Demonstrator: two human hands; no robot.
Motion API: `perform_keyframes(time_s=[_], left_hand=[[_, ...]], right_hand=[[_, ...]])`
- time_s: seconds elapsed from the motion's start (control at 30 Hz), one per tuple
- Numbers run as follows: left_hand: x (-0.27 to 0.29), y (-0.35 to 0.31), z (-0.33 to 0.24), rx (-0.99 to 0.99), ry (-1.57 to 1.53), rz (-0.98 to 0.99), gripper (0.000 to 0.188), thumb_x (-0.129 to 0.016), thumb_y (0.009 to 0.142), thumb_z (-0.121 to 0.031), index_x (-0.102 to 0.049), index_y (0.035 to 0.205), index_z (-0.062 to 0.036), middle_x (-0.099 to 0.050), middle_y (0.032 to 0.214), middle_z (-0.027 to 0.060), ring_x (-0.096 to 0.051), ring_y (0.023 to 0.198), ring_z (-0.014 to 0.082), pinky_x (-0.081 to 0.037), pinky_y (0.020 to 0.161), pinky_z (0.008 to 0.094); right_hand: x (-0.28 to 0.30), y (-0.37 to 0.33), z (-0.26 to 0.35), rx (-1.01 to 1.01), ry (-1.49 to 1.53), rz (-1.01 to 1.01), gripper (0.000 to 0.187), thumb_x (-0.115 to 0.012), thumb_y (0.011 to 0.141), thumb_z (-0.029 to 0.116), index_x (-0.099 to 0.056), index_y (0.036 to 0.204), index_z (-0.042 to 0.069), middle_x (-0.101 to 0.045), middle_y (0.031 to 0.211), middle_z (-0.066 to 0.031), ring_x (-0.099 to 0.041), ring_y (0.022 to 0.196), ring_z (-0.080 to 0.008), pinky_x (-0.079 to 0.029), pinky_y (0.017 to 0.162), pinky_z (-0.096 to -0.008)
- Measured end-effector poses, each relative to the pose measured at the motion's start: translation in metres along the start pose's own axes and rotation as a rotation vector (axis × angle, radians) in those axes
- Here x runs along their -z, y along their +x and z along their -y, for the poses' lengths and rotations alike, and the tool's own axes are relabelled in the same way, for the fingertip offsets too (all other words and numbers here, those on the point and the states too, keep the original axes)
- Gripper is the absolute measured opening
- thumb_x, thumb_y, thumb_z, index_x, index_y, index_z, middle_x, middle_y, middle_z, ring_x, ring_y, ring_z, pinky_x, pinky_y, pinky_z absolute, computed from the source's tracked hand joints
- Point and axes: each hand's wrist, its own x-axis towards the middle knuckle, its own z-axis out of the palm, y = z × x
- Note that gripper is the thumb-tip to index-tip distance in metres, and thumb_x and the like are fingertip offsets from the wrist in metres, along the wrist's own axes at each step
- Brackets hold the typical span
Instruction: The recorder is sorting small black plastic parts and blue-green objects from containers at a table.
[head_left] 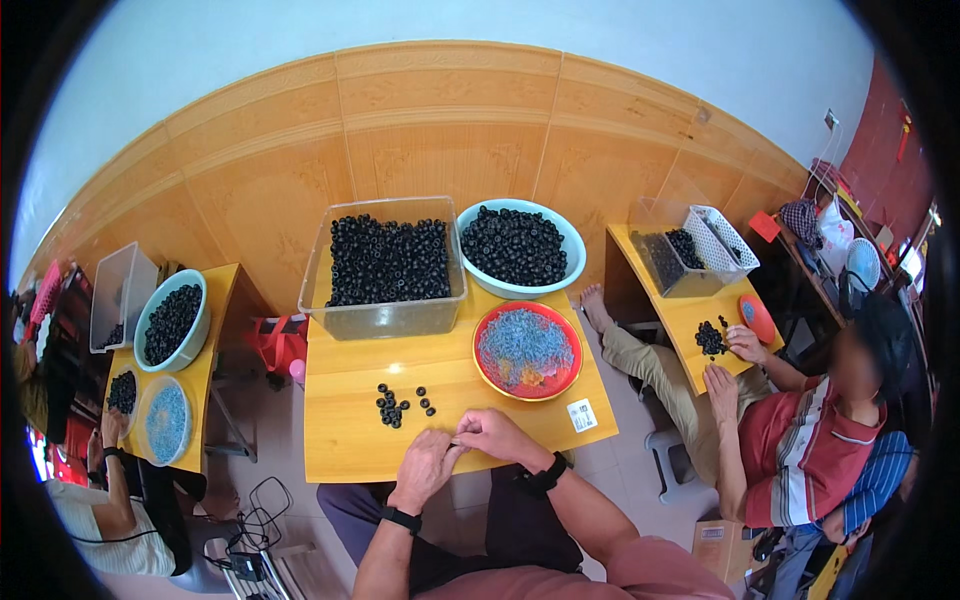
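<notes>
My left hand (426,468) and my right hand (492,436) meet at the near edge of the yellow table (360,445). Both have their fingers pinched together around something small and dark, mostly hidden by the fingertips. Just beyond them lies a loose group of small black ring-shaped parts (390,408). A red round tray (566,385) to the right holds many thin bluish pieces and a few orange ones. Behind, a clear plastic bin (385,322) and a light blue basin (575,262) are filled with the same black rings.
At right, a person in a red shirt (800,455) handles black parts at another table (690,335). Another person (115,500) works at a left table (205,400) with a basin and tray. A wood-patterned wall panel (440,160) stands behind. Cables (262,515) lie at lower left.
</notes>
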Motion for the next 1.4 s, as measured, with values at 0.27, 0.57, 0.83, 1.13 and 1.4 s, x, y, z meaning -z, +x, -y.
perform_keyframes(time_s=[0.27, 0.57, 0.83, 1.13, 1.4], left_hand=[[0.009, 0.006, -0.013, 0.088, -0.055, -0.003, 0.032, -0.080, 0.088, -0.027, -0.069, 0.100, -0.0004, -0.063, 0.079, 0.0153, -0.063, 0.078, 0.0342, -0.053, 0.075, 0.0445], [0.002, 0.004, -0.005, 0.076, -0.069, -0.054, 0.023, -0.079, 0.089, -0.022, -0.072, 0.090, -0.0006, -0.062, 0.076, 0.0135, -0.063, 0.076, 0.0324, -0.053, 0.073, 0.0442], [-0.001, 0.002, 0.000, -0.055, -0.086, -0.177, 0.023, -0.079, 0.087, -0.015, -0.065, 0.075, -0.0010, -0.058, 0.071, 0.0139, -0.060, 0.069, 0.0333, -0.050, 0.065, 0.0437], [-0.004, -0.001, 0.003, 0.092, -0.145, -0.165, 0.029, -0.074, 0.087, -0.011, -0.058, 0.065, -0.0013, -0.058, 0.073, 0.0151, -0.060, 0.070, 0.0353, -0.052, 0.066, 0.0453], [-0.009, 0.000, 0.002, 0.319, -0.312, -0.358, 0.017, -0.072, 0.089, -0.002, -0.062, 0.103, -0.0025, -0.062, 0.079, 0.0123, -0.062, 0.064, 0.0242, -0.052, 0.061, 0.0364]], right_hand=[[0.017, -0.006, 0.009, -0.018, 0.026, -0.011, 0.014, -0.070, 0.094, 0.009, -0.069, 0.103, -0.002, -0.074, 0.088, -0.0066, -0.070, 0.076, -0.0114, -0.056, 0.069, -0.0260], [0.147, 0.031, 0.121, 0.401, -0.130, -0.727, 0.040, -0.074, 0.090, 0.005, -0.065, 0.128, -0.004, -0.074, 0.110, -0.0139, -0.071, 0.097, -0.0172, -0.056, 0.089, -0.0314], [0.092, 0.045, 0.086, 0.218, -0.426, -0.357, 0.026, -0.073, 0.087, 0.008, -0.073, 0.112, 0.001, -0.077, 0.100, -0.0151, -0.075, 0.091, -0.0257, -0.057, 0.081, -0.0365], [-0.014, 0.061, 0.062, 0.143, -0.817, -0.158, 0.016, -0.074, 0.084, 0.019, -0.068, 0.089, 0.005, -0.074, 0.093, -0.0167, -0.072, 0.089, -0.0366, -0.055, 0.075, -0.0483], [-0.010, 0.054, 0.041, 0.171, -0.833, -0.172, 0.018, -0.073, 0.084, 0.020, -0.073, 0.089, 0.003, -0.075, 0.086, -0.0165, -0.073, 0.084, -0.0370, -0.055, 0.074, -0.0457]])
